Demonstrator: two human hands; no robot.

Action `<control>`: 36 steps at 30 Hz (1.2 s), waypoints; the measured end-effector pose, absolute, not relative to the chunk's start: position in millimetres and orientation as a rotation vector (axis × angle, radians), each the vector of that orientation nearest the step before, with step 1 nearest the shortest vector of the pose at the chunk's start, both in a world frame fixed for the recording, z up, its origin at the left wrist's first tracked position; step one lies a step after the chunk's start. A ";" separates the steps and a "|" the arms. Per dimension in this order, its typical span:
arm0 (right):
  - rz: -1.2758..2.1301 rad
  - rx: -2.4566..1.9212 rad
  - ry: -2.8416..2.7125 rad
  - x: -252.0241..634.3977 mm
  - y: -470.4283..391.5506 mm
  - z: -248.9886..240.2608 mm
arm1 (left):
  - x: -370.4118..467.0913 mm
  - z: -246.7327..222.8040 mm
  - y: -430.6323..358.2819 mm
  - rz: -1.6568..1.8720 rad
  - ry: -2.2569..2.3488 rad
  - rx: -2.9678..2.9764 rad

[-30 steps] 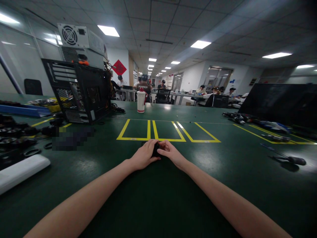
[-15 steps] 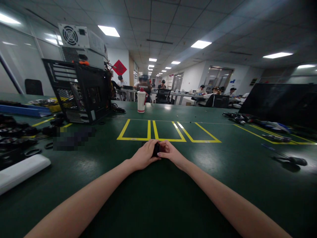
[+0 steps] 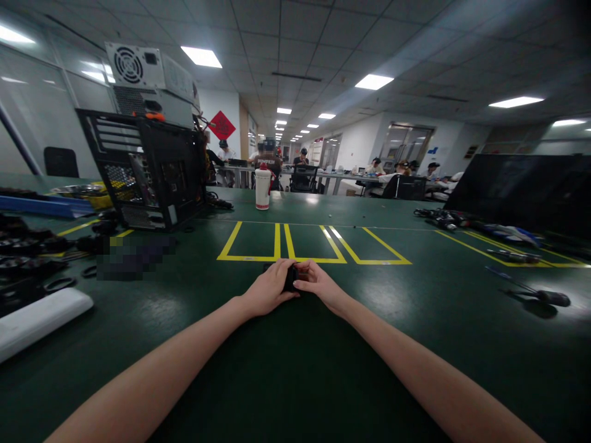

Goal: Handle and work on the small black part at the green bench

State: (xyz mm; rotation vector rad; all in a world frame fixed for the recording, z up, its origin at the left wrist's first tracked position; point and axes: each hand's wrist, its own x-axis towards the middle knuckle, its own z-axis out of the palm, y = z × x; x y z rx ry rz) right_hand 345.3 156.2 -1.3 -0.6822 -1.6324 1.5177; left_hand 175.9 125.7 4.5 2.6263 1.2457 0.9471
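My left hand (image 3: 270, 288) is wrapped round a small black object (image 3: 290, 279) low over the green table (image 3: 295, 381). From the other side my right hand (image 3: 318, 284) grips the same object with thumb and fingers. Most of it is hidden behind the hands, so its kind cannot be made out; a dark bit also shows beyond the left fingers. Just past the hands, yellow tape frames (image 3: 305, 261) are marked on the table.
At the left stands an open black computer case (image 3: 161, 172) with power supplies (image 3: 138, 67) on top. A white cup (image 3: 263, 189) is further back. A screwdriver (image 3: 545, 296) lies at the right, near a dark monitor (image 3: 517, 191). A long white object (image 3: 46, 320) lies at the left.
The view has shifted very slightly. Both hands keep the same hold on the black object.
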 end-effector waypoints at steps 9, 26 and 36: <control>1.429 -0.753 -1.645 344.1 155.0 -2.1 | 175.4 4.4 125.9 0.956 1.239 2.618; 1.423 -0.767 -1.662 344.2 153.0 -0.2 | 175.4 7.3 122.5 0.925 1.259 2.615; 1.517 -0.710 -1.637 344.3 155.6 -1.0 | 176.2 8.5 122.7 0.919 1.259 2.613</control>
